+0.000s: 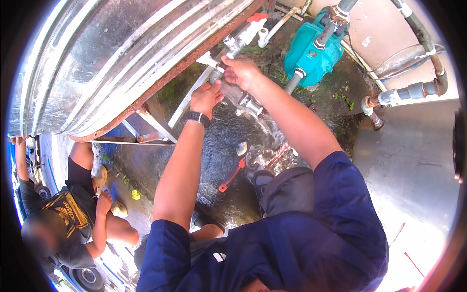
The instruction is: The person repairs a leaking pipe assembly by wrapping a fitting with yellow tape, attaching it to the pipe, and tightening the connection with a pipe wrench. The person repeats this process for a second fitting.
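Note:
My left hand (206, 100) has its fingers closed at the lower end of a grey pipe fitting (216, 75) under the tank. Just right of the pipe is my right hand (242, 74), half curled, its thumb apart from the fingers and close to the fitting. A white T-shaped piece (207, 59) sticks out beside the fitting. Farther up the same pipe line is a white valve with a red handle (257, 18). Water gushes down below my hands, past another grey fitting (251, 105). The fingertips' exact contact is partly hidden.
A corrugated metal tank (112, 63) on a rusty frame (151, 124) overhangs the left. A teal pump (314, 51) stands right of my hands. On the wet floor lies a red-handled tool (232, 175). Another person (73, 214) squats at left near a yellow roll (135, 194).

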A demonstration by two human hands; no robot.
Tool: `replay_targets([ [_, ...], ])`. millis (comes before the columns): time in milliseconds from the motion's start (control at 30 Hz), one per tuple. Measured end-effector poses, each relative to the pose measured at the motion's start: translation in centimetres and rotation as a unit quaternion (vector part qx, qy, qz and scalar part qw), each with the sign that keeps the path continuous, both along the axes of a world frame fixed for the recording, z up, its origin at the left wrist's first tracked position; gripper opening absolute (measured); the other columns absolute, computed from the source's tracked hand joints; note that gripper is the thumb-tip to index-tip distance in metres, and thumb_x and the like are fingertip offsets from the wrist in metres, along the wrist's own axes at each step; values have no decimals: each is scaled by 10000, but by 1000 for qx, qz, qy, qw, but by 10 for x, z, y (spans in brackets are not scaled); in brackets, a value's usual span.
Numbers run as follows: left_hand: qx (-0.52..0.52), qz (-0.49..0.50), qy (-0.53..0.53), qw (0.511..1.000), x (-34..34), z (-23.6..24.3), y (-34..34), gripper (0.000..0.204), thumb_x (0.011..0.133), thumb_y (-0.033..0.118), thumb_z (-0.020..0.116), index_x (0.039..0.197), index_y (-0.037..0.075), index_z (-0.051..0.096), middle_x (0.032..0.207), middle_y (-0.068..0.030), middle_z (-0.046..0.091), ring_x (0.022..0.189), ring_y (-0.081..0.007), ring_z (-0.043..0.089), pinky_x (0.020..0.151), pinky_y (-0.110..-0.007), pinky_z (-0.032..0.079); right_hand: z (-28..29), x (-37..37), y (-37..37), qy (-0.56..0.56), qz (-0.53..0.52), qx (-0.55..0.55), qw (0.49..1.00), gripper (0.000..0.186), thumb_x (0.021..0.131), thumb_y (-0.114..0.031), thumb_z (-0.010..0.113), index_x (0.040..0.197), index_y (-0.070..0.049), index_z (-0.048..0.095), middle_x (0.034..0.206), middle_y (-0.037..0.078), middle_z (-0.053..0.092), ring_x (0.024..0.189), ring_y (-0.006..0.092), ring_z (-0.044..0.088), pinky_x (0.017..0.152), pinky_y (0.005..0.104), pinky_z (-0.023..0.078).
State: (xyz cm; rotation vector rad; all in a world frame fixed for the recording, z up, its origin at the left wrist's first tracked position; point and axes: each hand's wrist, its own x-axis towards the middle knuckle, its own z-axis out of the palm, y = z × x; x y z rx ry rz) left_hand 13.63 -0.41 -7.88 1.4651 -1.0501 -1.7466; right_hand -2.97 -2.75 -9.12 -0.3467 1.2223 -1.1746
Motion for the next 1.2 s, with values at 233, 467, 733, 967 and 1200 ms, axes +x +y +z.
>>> replay_targets([
  [233,-49,-22,-16,998,6,-3,0,610,937,235,733,1318,-161,468,1107,-139,622,933,-198,653,829,-316,591,-10,7,2,-16,-25,-51,998,400,910,-340,762,1059,4,620,948,95,621,842,215,615,733,363,547],
  [467,64,-17,181,981,14,-8,-8,300,958,234,702,1125,4,606,1005,-44,650,913,-172,651,811,-329,566,-1,17,2,134,-59,-27,989,396,901,-358,769,867,24,671,719,45,607,617,165,581,530,347,493],
  [733,-52,6,47,998,9,-11,-4,357,910,257,767,1105,-4,621,971,-38,651,836,-142,635,767,-317,565,-13,7,0,-23,-28,-60,998,410,915,-373,749,1033,2,633,916,86,623,801,204,620,708,351,545],
  [967,-239,8,-96,966,1,-16,2,433,816,225,856,1088,-44,653,905,-39,695,757,-129,625,729,-269,533,-23,1,0,-130,-8,-85,988,308,955,-314,701,1055,-29,639,940,91,647,843,231,635,757,392,551],
  [1200,-382,3,-237,893,2,-22,-4,422,721,153,891,1049,-3,677,918,-74,710,804,-144,654,752,-287,540,-7,10,10,47,-29,-75,996,428,833,-370,828,901,10,644,793,86,642,676,161,636,576,309,543],
])
